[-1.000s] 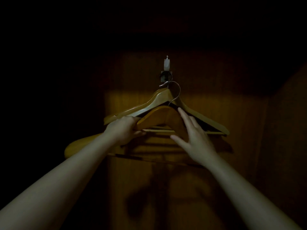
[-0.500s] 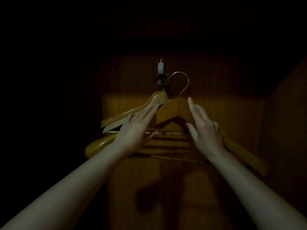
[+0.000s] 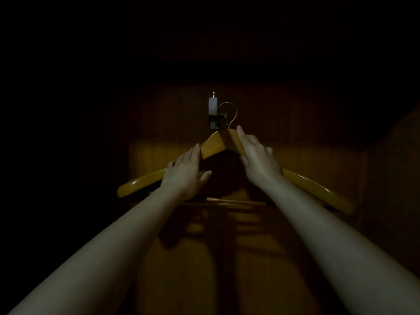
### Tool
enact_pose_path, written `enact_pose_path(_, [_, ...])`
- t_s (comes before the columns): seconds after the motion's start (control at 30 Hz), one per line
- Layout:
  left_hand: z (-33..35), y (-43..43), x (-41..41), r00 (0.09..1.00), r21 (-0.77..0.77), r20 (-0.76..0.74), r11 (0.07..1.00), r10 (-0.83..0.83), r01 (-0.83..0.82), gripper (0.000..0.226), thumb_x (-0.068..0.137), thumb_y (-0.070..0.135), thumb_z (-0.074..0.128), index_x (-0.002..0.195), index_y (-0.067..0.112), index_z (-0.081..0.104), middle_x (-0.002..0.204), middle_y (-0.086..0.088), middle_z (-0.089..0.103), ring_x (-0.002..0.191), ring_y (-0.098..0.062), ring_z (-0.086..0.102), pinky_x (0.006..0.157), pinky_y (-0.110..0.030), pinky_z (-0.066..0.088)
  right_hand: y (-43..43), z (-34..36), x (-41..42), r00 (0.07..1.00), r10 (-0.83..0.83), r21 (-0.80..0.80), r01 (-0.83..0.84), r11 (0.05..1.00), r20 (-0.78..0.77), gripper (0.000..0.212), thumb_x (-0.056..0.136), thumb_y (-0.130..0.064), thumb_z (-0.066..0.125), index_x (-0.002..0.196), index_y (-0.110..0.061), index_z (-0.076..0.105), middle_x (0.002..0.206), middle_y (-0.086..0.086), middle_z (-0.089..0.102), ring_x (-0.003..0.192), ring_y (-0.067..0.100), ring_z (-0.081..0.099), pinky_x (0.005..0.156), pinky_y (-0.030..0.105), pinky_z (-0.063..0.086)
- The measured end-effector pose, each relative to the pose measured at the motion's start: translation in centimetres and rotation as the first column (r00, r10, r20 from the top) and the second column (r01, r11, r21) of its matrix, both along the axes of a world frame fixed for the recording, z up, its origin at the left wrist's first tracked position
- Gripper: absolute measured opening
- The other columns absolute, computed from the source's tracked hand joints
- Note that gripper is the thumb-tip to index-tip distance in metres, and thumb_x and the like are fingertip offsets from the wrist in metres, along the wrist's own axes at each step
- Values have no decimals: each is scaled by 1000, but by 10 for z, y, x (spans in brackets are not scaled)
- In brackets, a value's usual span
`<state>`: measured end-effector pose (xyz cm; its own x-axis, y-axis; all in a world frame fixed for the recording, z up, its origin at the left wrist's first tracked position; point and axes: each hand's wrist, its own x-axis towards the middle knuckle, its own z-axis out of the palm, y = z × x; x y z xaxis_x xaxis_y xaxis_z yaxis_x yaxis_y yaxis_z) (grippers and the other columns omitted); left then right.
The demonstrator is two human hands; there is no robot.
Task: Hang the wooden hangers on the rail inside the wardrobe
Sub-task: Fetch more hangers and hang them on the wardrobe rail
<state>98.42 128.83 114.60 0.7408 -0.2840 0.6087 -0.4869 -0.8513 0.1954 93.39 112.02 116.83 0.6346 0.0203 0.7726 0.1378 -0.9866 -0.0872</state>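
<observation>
Since half a sec ago, wooden hanger (image 3: pixel 213 144) is sitting higher, its metal hook (image 3: pixel 234 111) now arching just beside rail fitting (image 3: pixel 213 108) up top; on the rail or not, can't tell. Left hand (image 3: pixel 184 176) is lying w/ straight fingers on hanger's left arm, right hand (image 3: pixel 259 160) likewise on right arm, thumb beneath. Wardrobe's back panel (image 3: pixel 147 155) is glowing dim amber behind.

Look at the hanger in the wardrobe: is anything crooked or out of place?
The hanger is slightly askew: its right end sits lower than its left. Its hook stands beside the rail fitting; the dark hides whether it has caught. The left hand and right hand touch it.
</observation>
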Motion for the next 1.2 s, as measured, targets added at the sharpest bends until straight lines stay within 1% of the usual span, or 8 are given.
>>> enact_pose_path(0.13, [1, 5, 14, 999, -1, -11, 999, 44, -44, 74, 92, 43, 46, 149, 23, 2, 154, -5, 23, 140, -25, 27, 115, -46, 22, 9, 8, 9, 992, 4, 19, -2, 1000, -126, 81, 90, -16, 55, 150, -26, 1, 149, 6, 29, 126, 36, 40, 99, 45, 39])
enact_pose_path(0.3, [-20, 13, 22, 993, -46, 79, 996, 85, -82, 67, 93, 40, 44, 147, 22, 8, 146, -5, 36, 134, -23, 36, 113, -44, 26, 15, -9, 11, 990, 122, 242, -100, 965, -76, 53, 95, -22, 50, 142, -16, 27, 125, 14, 52, 114, 33, 52, 83, 33, 42])
enact_pose_path(0.43, [-30, 12, 25, 987, -55, 112, 993, 113, -108, 67, 94, 40, 42, 147, 20, 8, 146, -5, 34, 136, -23, 33, 114, -44, 23, 16, -16, 13, 984, 146, 310, -110, 945, -99, 56, 95, -25, 49, 144, -20, 25, 126, 15, 51, 114, 33, 52, 89, 36, 42])
enact_pose_path(0.63, [-42, 9, 23, 975, -10, 160, 988, 153, -154, 70, 95, 44, 36, 148, 19, -2, 153, -6, 24, 142, -23, 22, 117, -41, 14, 11, -30, 26, 997, 71, 251, -72, 965, 14, 55, 93, -24, 52, 142, -18, 28, 108, 15, 63, 93, 32, 62, 70, 28, 39])
enact_pose_path(0.73, [-40, 10, 21, 980, 3, 126, 988, 155, -157, 72, 96, 46, 33, 148, 19, -9, 156, -7, 15, 145, -23, 13, 118, -43, 9, 12, -33, 24, 1000, -3, 98, 3, 995, 4, 55, 96, -24, 44, 146, -14, 24, 134, 17, 50, 113, 31, 55, 92, 37, 41])
enact_pose_path(0.83, [-40, 12, 16, 980, 1, 87, 984, 177, -178, 73, 96, 47, 29, 147, 20, -15, 159, -4, -1, 147, -20, -4, 117, -46, -1, 11, -34, 17, 995, -99, -126, 100, 987, 17, 51, 96, -26, 43, 144, -13, 32, 158, 6, 10, 143, 27, 19, 115, 45, 19])
enact_pose_path(1.1, [-71, 32, -22, 993, 5, 120, 1000, -16, 15, 62, 97, 46, 24, 149, 26, -2, 159, 5, -6, 146, -12, -11, 118, -39, -3, 24, -68, -32, 999, -42, -173, 43, 984, 14, 50, 95, -28, 44, 143, -16, 34, 150, 8, 34, 146, 24, 11, 117, 40, 9])
enact_pose_path(1.2, [-94, 44, -45, 984, 41, 84, 987, -157, 154, 61, 95, 51, 19, 149, 29, -2, 159, 7, -3, 145, -8, -9, 117, -38, -3, 31, -94, -56, 998, -24, -169, 13, 986, -63, 48, 96, -29, 43, 142, -20, 36, 156, 1, 23, 146, 18, 7, 116, 33, 2])
